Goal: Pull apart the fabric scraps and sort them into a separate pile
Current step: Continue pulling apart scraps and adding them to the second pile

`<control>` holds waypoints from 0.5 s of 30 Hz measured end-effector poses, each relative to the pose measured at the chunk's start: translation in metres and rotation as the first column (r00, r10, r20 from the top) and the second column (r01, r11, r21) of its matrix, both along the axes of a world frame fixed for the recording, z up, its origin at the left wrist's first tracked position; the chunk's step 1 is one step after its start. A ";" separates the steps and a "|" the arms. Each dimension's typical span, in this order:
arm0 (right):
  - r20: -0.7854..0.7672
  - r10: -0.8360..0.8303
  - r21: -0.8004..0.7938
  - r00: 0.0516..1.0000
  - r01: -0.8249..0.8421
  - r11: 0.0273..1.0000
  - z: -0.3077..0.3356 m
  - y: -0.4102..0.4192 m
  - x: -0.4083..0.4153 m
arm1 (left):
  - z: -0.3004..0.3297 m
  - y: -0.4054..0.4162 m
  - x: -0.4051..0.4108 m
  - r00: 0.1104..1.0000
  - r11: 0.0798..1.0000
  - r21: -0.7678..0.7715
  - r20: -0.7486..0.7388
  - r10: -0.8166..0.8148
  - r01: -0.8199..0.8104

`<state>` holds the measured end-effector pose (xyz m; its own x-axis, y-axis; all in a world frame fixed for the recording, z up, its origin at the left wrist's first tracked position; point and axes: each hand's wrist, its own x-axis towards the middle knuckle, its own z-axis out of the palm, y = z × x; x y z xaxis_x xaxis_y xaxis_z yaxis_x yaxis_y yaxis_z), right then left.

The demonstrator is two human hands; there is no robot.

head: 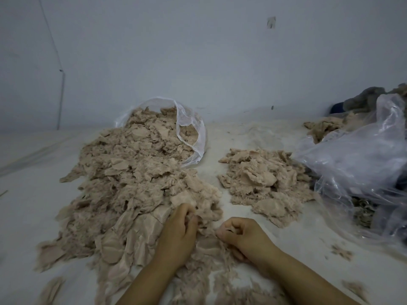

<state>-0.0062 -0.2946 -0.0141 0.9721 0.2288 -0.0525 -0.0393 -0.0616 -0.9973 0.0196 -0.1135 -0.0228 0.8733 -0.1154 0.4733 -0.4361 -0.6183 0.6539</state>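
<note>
My left hand (179, 233) grips fabric scraps at the near edge of the big pile (132, 186); right hand (239, 235) pinches frayed scraps just beside it. Big pile spills from a clear bag (191, 133). Smaller sorted pile (264, 183) lies apart, right. Crumpled plastic bag (361, 164) touches it.

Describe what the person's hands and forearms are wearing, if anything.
Nothing shows on them. The left hand and right hand are bare, without gloves, rings or a watch in view. Both forearms are bare to the frame's bottom edge; no sleeve is visible.
</note>
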 end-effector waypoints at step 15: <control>0.290 -0.153 -0.282 0.945 0.237 0.930 -0.002 -0.001 0.002 | -0.001 -0.004 0.000 0.983 0.980 0.089 -0.043 -0.177 0.180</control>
